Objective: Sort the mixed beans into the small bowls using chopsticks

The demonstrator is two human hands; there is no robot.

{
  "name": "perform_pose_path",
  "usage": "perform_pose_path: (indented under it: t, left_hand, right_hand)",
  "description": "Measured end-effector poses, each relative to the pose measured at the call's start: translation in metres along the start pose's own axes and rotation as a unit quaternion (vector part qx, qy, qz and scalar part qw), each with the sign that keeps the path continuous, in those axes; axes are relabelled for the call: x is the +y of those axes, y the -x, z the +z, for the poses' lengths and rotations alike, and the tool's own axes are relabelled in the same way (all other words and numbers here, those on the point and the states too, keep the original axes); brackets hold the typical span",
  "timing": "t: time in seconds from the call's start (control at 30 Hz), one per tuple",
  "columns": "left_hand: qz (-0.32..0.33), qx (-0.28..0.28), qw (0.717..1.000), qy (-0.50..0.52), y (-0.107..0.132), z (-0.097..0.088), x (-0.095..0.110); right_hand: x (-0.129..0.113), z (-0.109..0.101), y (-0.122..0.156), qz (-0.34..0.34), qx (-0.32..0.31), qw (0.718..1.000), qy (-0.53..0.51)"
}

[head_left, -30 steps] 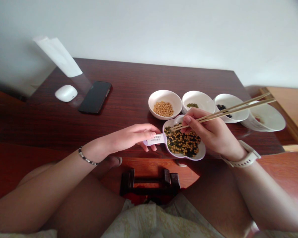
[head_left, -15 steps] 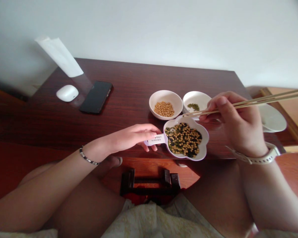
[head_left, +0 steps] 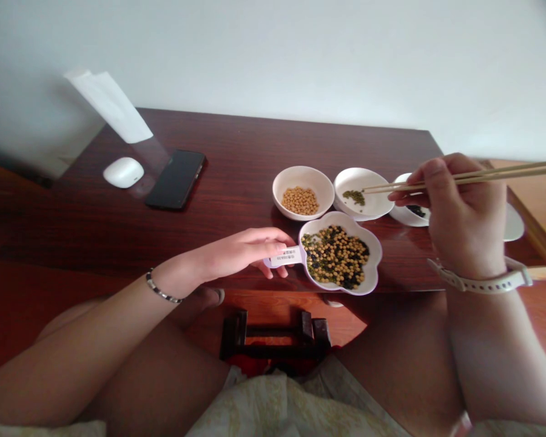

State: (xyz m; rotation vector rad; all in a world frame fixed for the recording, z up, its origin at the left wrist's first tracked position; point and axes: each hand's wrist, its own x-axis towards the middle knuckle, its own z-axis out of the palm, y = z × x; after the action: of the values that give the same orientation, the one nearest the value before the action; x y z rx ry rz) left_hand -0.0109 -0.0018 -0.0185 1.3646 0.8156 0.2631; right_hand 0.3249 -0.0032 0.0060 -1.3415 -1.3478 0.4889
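- Right hand (head_left: 468, 218): fingers pinched round slim, pale, wooden-looking chopsticks (head_left: 382, 189), tips right by a little pile of green beans (head_left: 353, 196) in a round white bowl (head_left: 377, 203)
- Left hand (head_left: 259, 247): fingers loosely closed on the labelled handle (head_left: 289, 256) of a flower-shaped bowl (head_left: 375, 250), loads of mixed beans (head_left: 339, 258) inside
- Smooth tan beans (head_left: 299, 199) in another bowl (head_left: 300, 176) just beside
- Wood-grain surface (head_left: 236, 139), flat black phone (head_left: 176, 179) off left
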Motion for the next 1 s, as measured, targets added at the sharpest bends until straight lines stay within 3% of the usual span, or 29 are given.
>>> perform_pose_path:
  t: [0.27,0.47,0.63,0.77,1.0]
  left_hand:
    - [-0.012,0.001,1.0,-0.003,0.003,0.001,0.005]
    - [-0.012,-0.001,1.0,-0.012,0.003,0.001,0.005]
    - [-0.006,-0.002,1.0,-0.011,0.001,0.0,0.005]
    - [-0.007,0.004,1.0,-0.016,0.0,0.001,0.006]
    - [-0.009,0.005,1.0,0.002,-0.001,0.003,0.007]
  right_hand:
    - [-0.002,0.001,0.004,0.018,-0.085,0.994,0.064]
    - [-0.004,0.002,0.007,-0.005,-0.077,0.997,0.023]
    - [-0.011,0.007,0.011,0.039,-0.104,0.994,-0.009]
    - [-0.012,0.011,0.014,0.062,-0.153,0.985,-0.039]
    - [-0.01,0.018,0.019,0.032,-0.308,0.951,-0.006]
